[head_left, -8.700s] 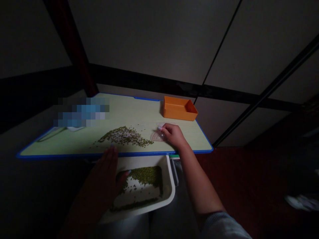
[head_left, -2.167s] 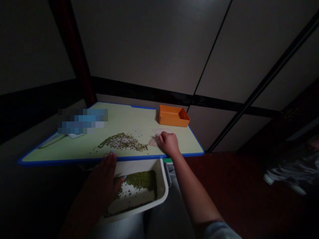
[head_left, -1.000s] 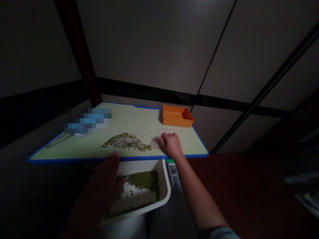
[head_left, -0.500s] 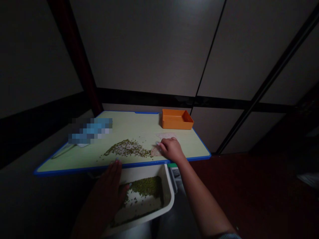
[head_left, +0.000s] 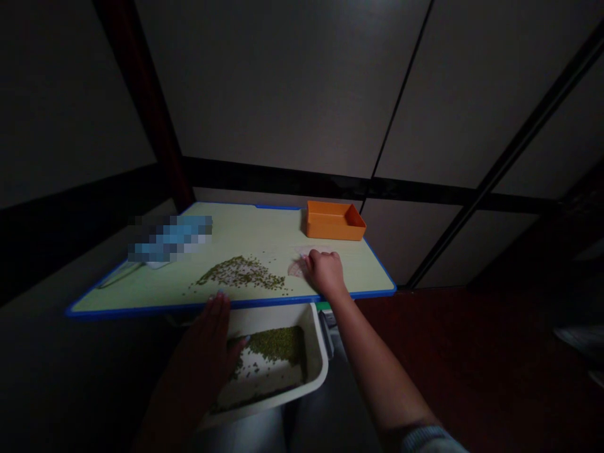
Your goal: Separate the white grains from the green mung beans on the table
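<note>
My right hand (head_left: 325, 274) is closed, fingers curled down on a thin, pinkish, see-through sheet (head_left: 296, 269) that lies on the pale green table (head_left: 245, 229). Its pattern looks netted, though the dim light leaves the kind unclear. Left of that hand, small green beans (head_left: 240, 272) are spread in a loose heap. My left hand (head_left: 212, 333) is open, its fingers stretched out to the table's near edge and its thumb apart. Below the edge, a white bin (head_left: 319, 371) holds more green beans (head_left: 278, 345) gathered towards its far right; the left hand covers its left part.
An orange open box (head_left: 336, 230) stands at the table's back right. A blurred-out blue item (head_left: 172, 238) lies at the left end. Blue trim (head_left: 368, 294) edges the table. Panelled wall (head_left: 274, 94) rises behind, and reddish floor (head_left: 415, 352) shows at right.
The view has tilted slightly, so everything sits a little higher. My right hand has edged slightly away from me over the pinkish sheet. My left hand keeps its place at the table edge.
</note>
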Tool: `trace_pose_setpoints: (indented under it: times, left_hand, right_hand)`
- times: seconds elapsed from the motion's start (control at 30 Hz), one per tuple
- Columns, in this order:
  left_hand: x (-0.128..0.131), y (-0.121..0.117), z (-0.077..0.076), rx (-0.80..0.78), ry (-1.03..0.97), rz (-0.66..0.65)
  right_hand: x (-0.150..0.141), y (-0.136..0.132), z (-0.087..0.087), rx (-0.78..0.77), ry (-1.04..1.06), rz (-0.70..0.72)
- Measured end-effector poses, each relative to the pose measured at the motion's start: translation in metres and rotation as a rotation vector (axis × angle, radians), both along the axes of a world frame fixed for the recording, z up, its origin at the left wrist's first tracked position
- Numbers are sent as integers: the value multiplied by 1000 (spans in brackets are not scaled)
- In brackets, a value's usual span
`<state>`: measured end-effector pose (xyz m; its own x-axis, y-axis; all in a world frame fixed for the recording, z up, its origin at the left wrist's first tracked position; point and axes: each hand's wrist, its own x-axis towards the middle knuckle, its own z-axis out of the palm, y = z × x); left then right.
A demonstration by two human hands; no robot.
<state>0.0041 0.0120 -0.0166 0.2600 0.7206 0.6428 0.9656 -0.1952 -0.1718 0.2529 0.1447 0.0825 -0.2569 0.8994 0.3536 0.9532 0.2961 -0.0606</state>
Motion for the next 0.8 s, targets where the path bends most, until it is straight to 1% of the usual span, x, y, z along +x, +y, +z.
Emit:
trace_pose_setpoints:
  times: [0.13, 0.27, 0.43, 0.53, 0.67, 0.8]
  left_hand:
    - [-2, 2, -4, -10, -36, -6]
    - [-1, -1, -1, -12, -29, -23]
    - [1, -5, 4, -38, -34, 0]
    - [2, -5, 5, -64, -58, 6]
    - [3, -6, 7, -76, -95, -24]
    - [4, -7, 9, -88, -132, -28]
  right_hand:
    - [2, -1, -1, 9, -20, 99]
    - [6, -4, -2, 28, 30, 226]
    - [9, -5, -3, 68, 102, 185]
    - [9, -6, -2, 54, 100, 212]
    - [11, -6, -2, 9, 107, 254]
    - [13, -6, -4, -7, 96, 257]
